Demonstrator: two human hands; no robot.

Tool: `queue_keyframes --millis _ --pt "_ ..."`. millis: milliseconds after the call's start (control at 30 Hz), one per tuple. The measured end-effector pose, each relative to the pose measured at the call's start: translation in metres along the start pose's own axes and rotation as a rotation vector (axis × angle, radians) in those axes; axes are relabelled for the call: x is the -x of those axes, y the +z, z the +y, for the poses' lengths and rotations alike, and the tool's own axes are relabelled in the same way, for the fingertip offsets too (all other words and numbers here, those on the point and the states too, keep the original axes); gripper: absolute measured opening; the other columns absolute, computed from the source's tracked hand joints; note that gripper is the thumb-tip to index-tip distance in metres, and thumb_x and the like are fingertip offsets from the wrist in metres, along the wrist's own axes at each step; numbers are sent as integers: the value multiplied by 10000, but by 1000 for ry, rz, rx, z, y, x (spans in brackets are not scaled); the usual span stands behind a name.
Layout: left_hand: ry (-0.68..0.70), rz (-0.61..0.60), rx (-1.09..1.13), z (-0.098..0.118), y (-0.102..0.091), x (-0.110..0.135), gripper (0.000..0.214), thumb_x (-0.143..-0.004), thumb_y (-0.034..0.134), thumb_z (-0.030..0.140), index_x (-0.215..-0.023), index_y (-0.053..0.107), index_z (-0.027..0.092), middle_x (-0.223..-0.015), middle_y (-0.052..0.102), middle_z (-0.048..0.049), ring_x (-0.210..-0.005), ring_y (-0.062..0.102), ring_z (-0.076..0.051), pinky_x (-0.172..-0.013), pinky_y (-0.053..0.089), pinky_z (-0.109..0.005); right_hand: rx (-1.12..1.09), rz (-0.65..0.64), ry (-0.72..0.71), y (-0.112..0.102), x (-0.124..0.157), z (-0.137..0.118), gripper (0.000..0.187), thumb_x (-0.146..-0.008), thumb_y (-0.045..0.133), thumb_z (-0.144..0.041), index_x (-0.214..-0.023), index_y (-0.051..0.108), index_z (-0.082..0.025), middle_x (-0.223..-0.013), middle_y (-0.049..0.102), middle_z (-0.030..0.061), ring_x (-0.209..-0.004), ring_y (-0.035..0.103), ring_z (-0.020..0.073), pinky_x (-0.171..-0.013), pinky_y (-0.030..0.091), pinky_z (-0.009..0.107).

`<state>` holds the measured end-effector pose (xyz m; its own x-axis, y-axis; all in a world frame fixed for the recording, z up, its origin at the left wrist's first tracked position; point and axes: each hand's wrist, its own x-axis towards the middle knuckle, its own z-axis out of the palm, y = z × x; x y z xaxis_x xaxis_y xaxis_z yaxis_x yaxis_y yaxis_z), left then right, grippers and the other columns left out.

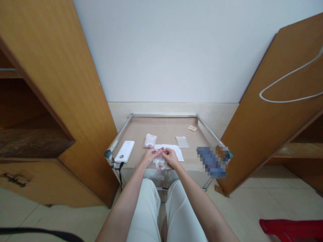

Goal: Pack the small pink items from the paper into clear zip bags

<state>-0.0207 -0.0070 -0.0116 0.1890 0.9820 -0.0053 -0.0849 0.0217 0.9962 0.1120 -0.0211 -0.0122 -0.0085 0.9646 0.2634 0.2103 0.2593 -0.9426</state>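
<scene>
My left hand and my right hand meet over the front middle of a tray-like table. Their fingers pinch a small pink piece between them, too small to make out its kind. Just below the fingers lies a clear plastic bag with pink bits at its lower end. Under the hands is a white sheet of paper, its right part showing. Behind my left hand rests a clear plastic packet with pinkish contents. A flat, translucent stack of bags lies behind my right hand.
A white power bank-like device with a black cable lies at the left. A blurred-out blue item sits at the right, and a small tan card at the back. A metal rail edges the cardboard-covered table; wooden cabinets flank it.
</scene>
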Motion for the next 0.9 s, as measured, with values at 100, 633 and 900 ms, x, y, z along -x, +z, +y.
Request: queue_keyframes --millis 100,633,900 --pt "7 0 -17 -1 0 -1 339 -442 697 410 -586 603 118 -549 566 16 -523 474 -82 -544 350 -204 26 -14 -18 0 0 0 123 -621 509 -229 -631 589 -136 -607 589 15 -582 504 124 -524 372 210" --pt "26 -21 -76 -1 0 0 370 -477 673 439 -605 592 102 -510 540 20 -487 451 -73 -512 330 -201 25 -40 -31 -1 1 -3 116 -635 504 -210 -646 596 -140 -636 613 22 -612 533 133 -579 393 225" --pt "1 5 -47 2 -1 1 346 -474 679 421 -573 579 104 -476 533 15 -442 449 -74 -477 333 -204 -32 -57 15 -2 2 -4 211 -679 510 -324 -600 575 -140 -494 533 -16 -443 429 86 -430 310 189"
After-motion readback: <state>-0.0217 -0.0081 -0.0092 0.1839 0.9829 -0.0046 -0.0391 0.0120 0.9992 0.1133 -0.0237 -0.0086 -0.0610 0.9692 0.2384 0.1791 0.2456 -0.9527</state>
